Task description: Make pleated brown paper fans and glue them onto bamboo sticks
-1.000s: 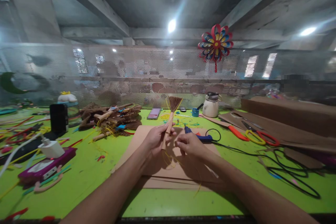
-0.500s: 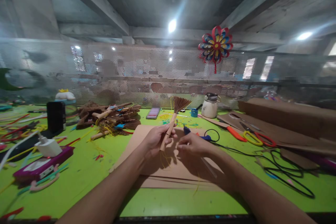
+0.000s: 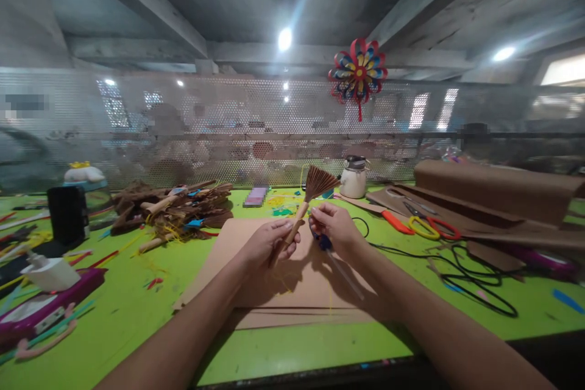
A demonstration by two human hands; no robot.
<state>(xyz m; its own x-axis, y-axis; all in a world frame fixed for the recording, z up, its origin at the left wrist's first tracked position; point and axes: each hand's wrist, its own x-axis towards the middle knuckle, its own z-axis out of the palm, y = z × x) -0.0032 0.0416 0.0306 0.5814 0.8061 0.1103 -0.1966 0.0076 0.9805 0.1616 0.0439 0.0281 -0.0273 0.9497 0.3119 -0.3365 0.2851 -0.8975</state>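
Note:
My left hand (image 3: 267, 244) grips the wooden handle of a small brown miniature broom (image 3: 311, 192), tilted up and to the right with its fan of bristles at the top. My right hand (image 3: 336, 225) is raised beside the handle just under the bristles, with fingers pinched together, possibly on a thin yellow strand. Both hands hover over a brown cardboard sheet (image 3: 237, 274) lying on the green table (image 3: 137, 317). A blue glue gun (image 3: 324, 242) lies partly hidden behind my right hand.
A heap of finished small brooms (image 3: 178, 207) lies at the back left. Scissors with red and yellow handles (image 3: 427, 226) and black cable loops (image 3: 475, 280) are on the right near brown cardboard rolls (image 3: 498, 189). A white jar (image 3: 353, 178), a black box (image 3: 67, 214) and a purple device (image 3: 41, 301) also stand about.
My right hand rose from the cardboard up to the broom's neck. The broom tilted more to the right, and the view shifted rightward.

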